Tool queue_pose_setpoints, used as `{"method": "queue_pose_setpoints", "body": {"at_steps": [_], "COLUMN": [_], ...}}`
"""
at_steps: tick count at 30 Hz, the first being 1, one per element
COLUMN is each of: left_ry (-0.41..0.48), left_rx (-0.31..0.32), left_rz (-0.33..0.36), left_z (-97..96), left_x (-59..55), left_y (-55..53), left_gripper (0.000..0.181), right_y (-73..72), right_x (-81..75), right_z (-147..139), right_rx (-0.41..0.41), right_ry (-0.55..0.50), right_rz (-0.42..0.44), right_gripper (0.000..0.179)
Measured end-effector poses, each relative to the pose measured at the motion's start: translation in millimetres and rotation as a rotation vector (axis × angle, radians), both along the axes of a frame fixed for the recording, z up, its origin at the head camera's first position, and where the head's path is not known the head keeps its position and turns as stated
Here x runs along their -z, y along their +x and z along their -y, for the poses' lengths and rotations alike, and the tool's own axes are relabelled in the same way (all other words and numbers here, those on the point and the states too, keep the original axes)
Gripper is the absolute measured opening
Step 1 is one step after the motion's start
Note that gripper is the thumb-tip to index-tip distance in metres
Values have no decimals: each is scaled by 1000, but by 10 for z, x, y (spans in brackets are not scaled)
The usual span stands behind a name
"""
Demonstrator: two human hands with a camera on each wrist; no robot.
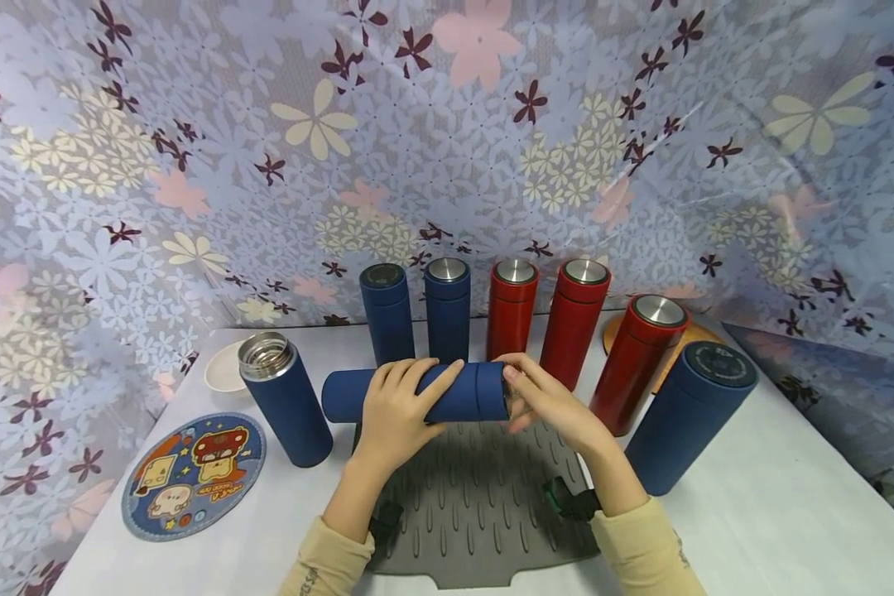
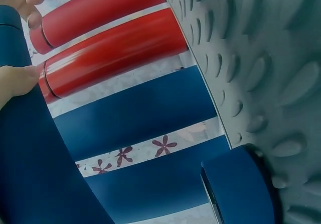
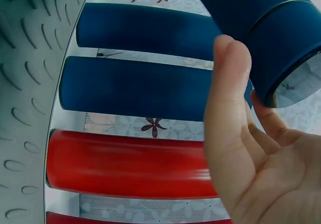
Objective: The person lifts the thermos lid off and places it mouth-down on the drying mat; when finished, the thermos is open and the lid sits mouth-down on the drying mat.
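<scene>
My left hand grips the middle of a blue thermos flask, which lies sideways in the air above a grey textured mat. Around the flask's lid end is my right hand, its thumb straight beside the lid and the other fingers partly behind it; how firmly they touch cannot be told. The lid's silver end disc faces the right palm. Left of the hands stands an uncapped blue flask with a bare steel neck. At the mat's edge lies a blue cap-like piece, mostly hidden in the head view.
Behind the mat stand two blue flasks and two red flasks. Another red flask and a wide blue flask stand at the right. A round cartoon mat and a white bowl lie at the left.
</scene>
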State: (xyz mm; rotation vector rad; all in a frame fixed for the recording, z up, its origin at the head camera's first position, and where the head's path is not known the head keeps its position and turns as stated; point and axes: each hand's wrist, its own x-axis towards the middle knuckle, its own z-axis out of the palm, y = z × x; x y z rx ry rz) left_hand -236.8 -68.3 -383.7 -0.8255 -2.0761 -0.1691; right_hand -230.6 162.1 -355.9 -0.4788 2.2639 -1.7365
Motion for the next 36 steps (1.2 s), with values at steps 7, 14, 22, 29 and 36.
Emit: {"method": "queue_pose_setpoints", "body": {"at_steps": [7, 14, 22, 29, 36], "left_ry": [-19, -13, -40, -69, -82], "left_rx": [2, -20, -89, -82, -92], "left_rz": [-1, -24, -10, -38, -29], "left_z": [-16, -4, 142, 196, 206], "left_x": [20, 22, 3, -36, -40], "left_y": [16, -6, -44, -41, -38], "left_gripper": [92, 97, 97, 94, 92], "right_y": [21, 9, 3, -41, -112], "right_x": [16, 31, 35, 61, 129], "right_z": [46, 73, 27, -17, -42], "right_rx": [16, 68, 77, 36, 9], "right_ry": [12, -59, -109, -86, -61], "right_rz": [5, -40, -10, -23, -89], "right_gripper": [46, 41, 41, 39, 36]}}
